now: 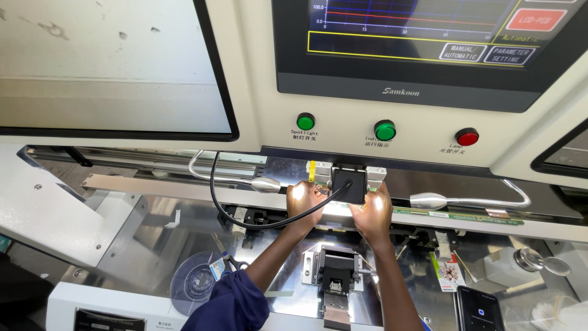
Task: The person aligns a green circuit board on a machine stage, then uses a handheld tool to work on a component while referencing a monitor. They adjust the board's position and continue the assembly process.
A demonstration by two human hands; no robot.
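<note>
While both hands reach up, left hand (304, 199) and right hand (373, 211) fingers holding black camera block (348, 186) edges

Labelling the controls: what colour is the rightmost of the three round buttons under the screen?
Red; the rightmost button shows clearly in the head view, right of two green ones.

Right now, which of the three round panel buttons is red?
The rightmost button, up and right of the right hand; the two buttons left of it are green.

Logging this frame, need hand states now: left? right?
Left hand: closed, gripping the left side of the black camera block.
Right hand: closed, gripping the block's right side.
</note>
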